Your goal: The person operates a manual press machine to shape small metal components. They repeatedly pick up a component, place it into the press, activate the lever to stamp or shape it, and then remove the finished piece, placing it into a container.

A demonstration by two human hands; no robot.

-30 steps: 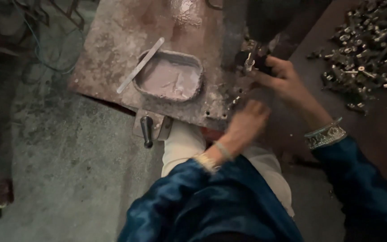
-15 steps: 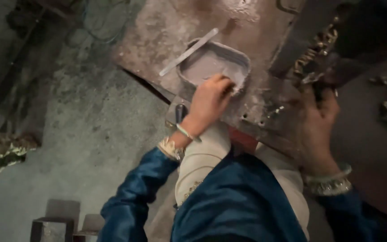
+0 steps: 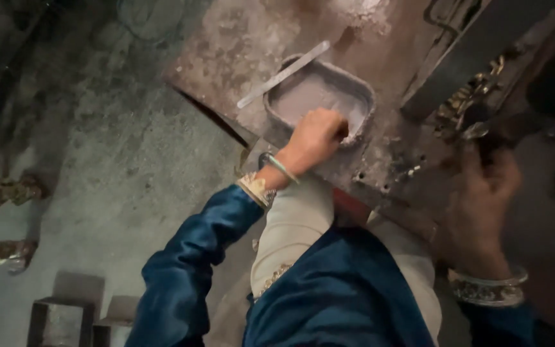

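Two hands at work over a rusty metal bench (image 3: 239,45). Left hand (image 3: 316,135) dips into grey tray (image 3: 361,96), fingers curled together into the pale powder at its near edge; can't tell if they grip anything. Thin metal strip (image 3: 284,74) lies across tray's far rim. Right hand (image 3: 483,193) is blurred, raised near dark machine part w/ small brass pieces (image 3: 467,103); fingers' state can't be told.
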